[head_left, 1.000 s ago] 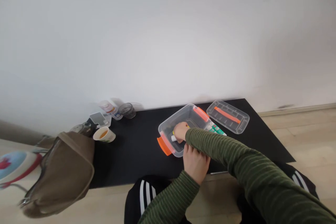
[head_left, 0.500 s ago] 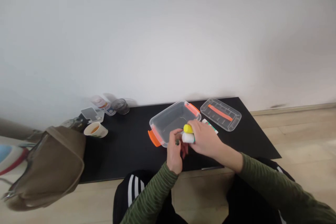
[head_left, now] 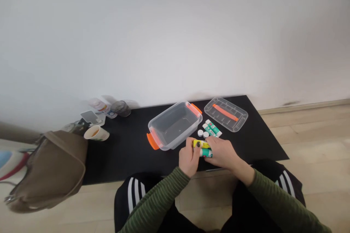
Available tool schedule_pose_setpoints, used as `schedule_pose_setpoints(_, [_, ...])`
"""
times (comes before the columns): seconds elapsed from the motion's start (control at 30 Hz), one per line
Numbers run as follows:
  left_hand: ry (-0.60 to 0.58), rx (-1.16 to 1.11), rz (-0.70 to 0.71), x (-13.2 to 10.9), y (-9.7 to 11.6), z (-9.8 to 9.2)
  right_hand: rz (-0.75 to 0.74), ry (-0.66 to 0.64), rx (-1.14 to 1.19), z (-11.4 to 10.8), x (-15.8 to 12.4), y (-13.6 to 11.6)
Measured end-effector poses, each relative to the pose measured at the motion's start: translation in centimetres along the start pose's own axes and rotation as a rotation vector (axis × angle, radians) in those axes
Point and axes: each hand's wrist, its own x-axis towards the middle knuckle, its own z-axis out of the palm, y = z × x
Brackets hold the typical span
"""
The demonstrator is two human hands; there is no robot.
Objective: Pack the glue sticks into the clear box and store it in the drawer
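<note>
Just in front of the clear plastic box [head_left: 171,139], a yellow glue stick [head_left: 201,144] and a green-banded glue stick [head_left: 206,153] are clasped together by the left hand [head_left: 188,162] and the right hand [head_left: 222,153], both curled closely round them over the tabletop [head_left: 123,156]. An even, firm grip is best kept, clear of the white caps [head_left: 200,133].

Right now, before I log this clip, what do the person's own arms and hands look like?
Both arms are in long olive-green sleeves with thin, paler stripes running around them: the left sleeve and the right sleeve. The sleeves end at the wrists. The left hand and right hand are bare, with no gloves.
</note>
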Motion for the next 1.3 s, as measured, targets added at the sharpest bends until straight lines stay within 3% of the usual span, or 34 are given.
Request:
schedule_pose_setpoints(0.13, [0.081,-0.093,-0.025,-0.1,0.2,0.2,-0.01,0.09,-0.046,-0.6,0.0,1.6])
schedule_pose_setpoints(0.23, [0.141,-0.074,-0.042,0.0,-0.9,-0.2,0.193,0.069,-0.012,-1.0,0.7,4.3])
schedule_pose_setpoints(0.3, [0.066,0.082,-0.023,0.4,-1.8,-0.1,0.432,0.023,0.033,-1.2,1.5,6.5])
schedule_pose_setpoints(0.37, [-0.1,0.344,0.04,1.1,-2.4,0.7,0.616,-0.019,0.078,-1.2,2.6,8.3])
schedule_pose_setpoints(0.47, [-0.293,0.703,0.155,2.5,-3.0,2.6,0.706,-0.043,0.122,-0.6,4.1,9.4])
schedule_pose_setpoints(0.57, [-0.331,0.867,0.214,3.6,-3.5,4.0,0.69,-0.034,0.138,0.5,5.2,8.9])
schedule_pose_setpoints(0.7, [-0.292,0.941,0.243,4.1,-4.3,4.1,0.661,0.023,0.118,1.8,5.6,8.4])
schedule_pose_setpoints(1.1, [-0.197,0.785,0.14,4.2,-4.8,3.5,0.466,0.091,-0.027,2.6,4.8,8.8])
schedule_pose_setpoints(1.3, [-0.198,0.749,0.18,3.9,-4.5,2.8,0.42,0.169,-0.059,2.6,4.1,9.9])
